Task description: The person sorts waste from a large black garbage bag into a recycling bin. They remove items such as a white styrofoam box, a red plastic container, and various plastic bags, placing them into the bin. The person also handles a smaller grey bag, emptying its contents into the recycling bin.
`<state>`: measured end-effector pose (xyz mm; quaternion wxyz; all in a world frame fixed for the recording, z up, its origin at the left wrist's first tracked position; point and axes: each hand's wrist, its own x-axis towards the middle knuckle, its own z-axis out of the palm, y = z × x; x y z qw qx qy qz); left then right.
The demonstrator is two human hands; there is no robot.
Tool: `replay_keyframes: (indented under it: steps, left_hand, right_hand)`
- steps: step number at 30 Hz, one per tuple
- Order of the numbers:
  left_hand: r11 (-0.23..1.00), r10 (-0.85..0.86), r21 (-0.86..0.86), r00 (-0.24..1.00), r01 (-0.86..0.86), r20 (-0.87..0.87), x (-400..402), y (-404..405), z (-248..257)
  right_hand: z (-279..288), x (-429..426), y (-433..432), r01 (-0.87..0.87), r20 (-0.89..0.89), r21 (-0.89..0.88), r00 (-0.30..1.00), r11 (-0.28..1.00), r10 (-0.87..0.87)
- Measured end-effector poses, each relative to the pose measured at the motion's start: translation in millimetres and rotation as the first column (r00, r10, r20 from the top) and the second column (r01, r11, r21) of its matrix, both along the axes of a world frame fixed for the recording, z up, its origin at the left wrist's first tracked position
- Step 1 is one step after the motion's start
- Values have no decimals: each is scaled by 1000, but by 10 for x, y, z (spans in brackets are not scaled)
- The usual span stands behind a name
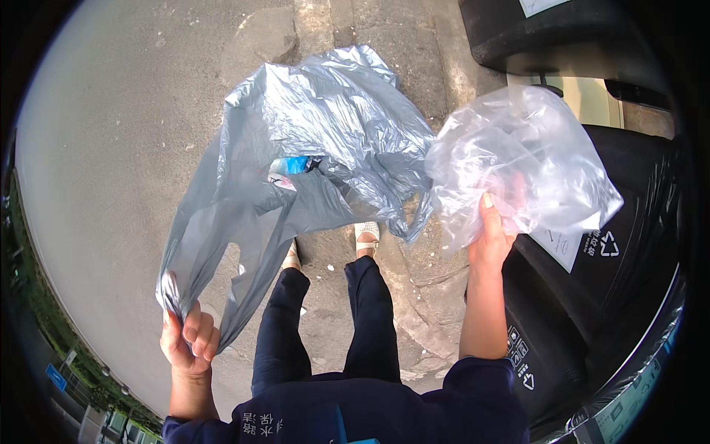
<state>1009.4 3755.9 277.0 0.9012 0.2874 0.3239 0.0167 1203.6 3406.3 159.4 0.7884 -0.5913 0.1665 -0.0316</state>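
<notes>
My left hand (pixel 190 338), at the lower left, is closed on the handle end of a large silver-grey plastic bag (pixel 333 122). The bag spreads up and across the middle, its mouth partly open. Inside it show a blue and white item (pixel 291 165) and a piece with reddish marks (pixel 282 181), neither clear enough to name. On the right, my right hand (pixel 493 222) grips a crumpled clear plastic bag (pixel 521 150), thumb on the near side and fingers seen dimly through the film. The two bags meet or overlap near the middle right.
Black waste bins (pixel 621 166) with printed recycling symbols stand close on my right; another black bin (pixel 543 39) is at the upper right. Cracked pavement (pixel 138 111) lies underfoot, with small white bits. My light shoes (pixel 366 236) are below the grey bag. A hedge edges the far left.
</notes>
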Motion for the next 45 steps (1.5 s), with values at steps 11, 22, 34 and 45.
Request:
replay_keyframes:
  steps: [11, 22, 34, 45]
  left_hand:
    - [994, 29, -105, 968, -2, 251, -236, 266, 481]
    - [972, 138, -202, 987, -119, 80, -515, 446, 602]
    - [983, -3, -180, 987, 32, 159, -157, 550, 609]
    - [983, -183, -70, 946, 171, -266, -138, 323, 543]
  right_hand:
    - [-1171, -836, 1967, -859, -896, -59, -180, -509, 407]
    - [-678, 1253, 1123, 16, -29, -321, 999, 947, -26]
    - [119, -314, 2324, -567, -584, -780, 507, -265, 634]
    - [2652, -1234, 483, -569, -236, -711, 746, 413, 623]
